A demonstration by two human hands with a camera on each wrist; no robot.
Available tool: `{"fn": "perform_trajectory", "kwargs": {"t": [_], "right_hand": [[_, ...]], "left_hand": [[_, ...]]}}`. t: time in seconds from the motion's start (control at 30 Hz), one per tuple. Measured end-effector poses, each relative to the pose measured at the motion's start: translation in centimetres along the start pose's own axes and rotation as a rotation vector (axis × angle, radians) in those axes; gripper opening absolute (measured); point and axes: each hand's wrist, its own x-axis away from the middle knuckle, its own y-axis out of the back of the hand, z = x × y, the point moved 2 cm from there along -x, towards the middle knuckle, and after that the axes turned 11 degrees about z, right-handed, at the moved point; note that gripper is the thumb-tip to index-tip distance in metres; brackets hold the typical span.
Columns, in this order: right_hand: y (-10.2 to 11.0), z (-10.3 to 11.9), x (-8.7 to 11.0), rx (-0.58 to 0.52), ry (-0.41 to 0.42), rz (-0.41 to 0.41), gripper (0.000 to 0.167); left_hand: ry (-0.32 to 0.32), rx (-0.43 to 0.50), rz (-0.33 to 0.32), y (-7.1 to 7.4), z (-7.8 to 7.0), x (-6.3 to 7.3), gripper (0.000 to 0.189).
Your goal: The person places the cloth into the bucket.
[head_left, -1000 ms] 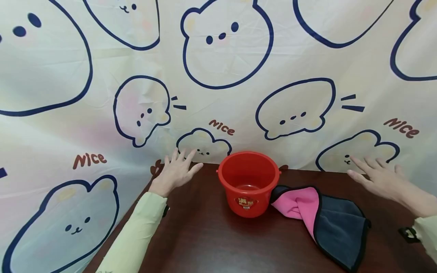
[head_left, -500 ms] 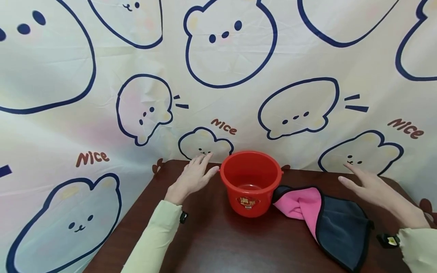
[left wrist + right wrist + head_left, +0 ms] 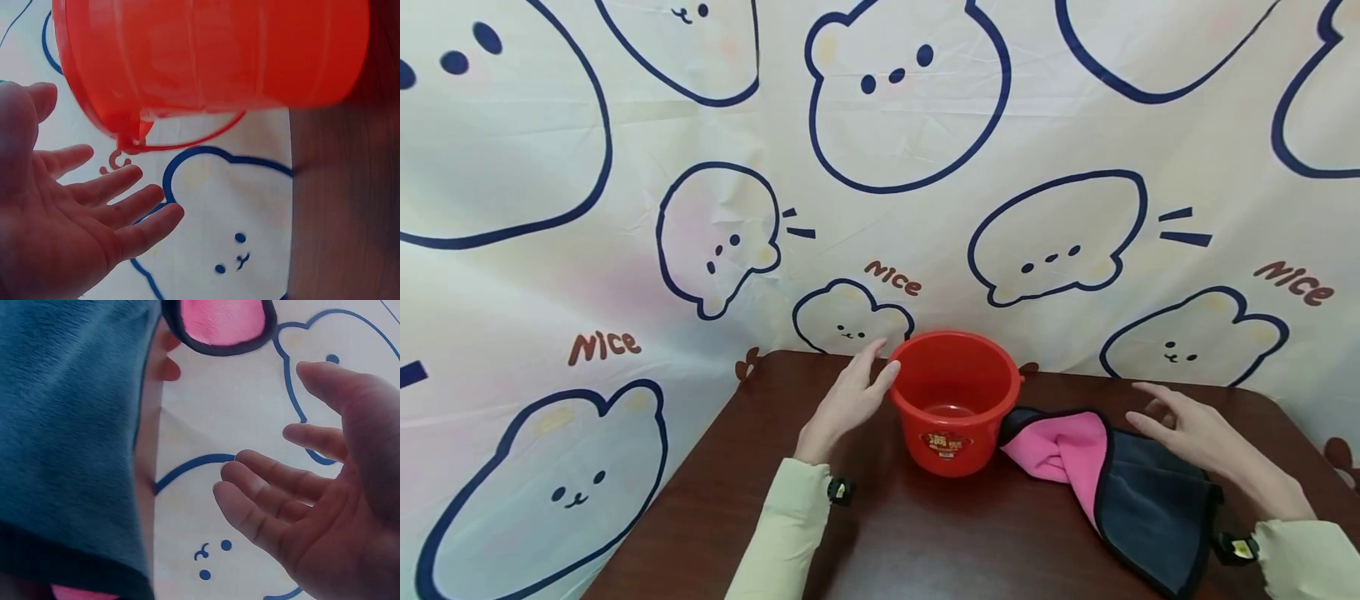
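A red plastic bucket (image 3: pixel 951 433) with a gold label stands upright on the dark wooden table. My left hand (image 3: pixel 850 400) is at the bucket's left side, its thumb tip overlapping the rim in the head view. The left wrist view shows that hand's fingers spread, holding nothing, beside the bucket's thin red handle (image 3: pixel 194 142). To the bucket's right lies a twisted cloth (image 3: pixel 1150 492), pink on one face and dark blue-grey on the other, with black edging. Over its far right part hovers my right hand (image 3: pixel 1195 429), fingers relaxed and slightly bent, with nothing in them.
Behind the table (image 3: pixel 917 550) hangs a pale sheet (image 3: pixel 880 233) printed with blue-outlined cartoon animals. It comes down at the table's back edge and along the left side. Both wrists wear a small dark camera on a band, below light green sleeves.
My left hand has moved right, up to the bucket's rim. My right hand has come left and lower, over the cloth. Bucket and cloth have stayed in place; the view shifted slightly.
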Motion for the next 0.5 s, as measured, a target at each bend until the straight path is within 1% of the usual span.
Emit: {"fn": "perform_trajectory", "kwargs": {"t": [0.1,0.27,0.4,0.5], "right_hand": [[-0.7,0.1,-0.2,0.008,0.03,0.007,0.068],[-2.0,-0.1,-0.2,-0.002,0.079,0.061,0.062],[-2.9,-0.2,-0.1,-0.018,0.11,0.126,0.06],[-3.2,-0.2,-0.1,-0.021,0.117,0.188,0.062]], "left_hand": [[0.0,0.089,-0.004,-0.5,0.2,-0.2,0.06],[0.0,0.24,-0.037,-1.6,0.5,-0.7,0.054],[-0.008,0.301,-0.066,-2.4,0.7,-0.9,0.052],[-0.009,0.328,-0.086,-2.7,0.8,-1.0,0.05]]}}
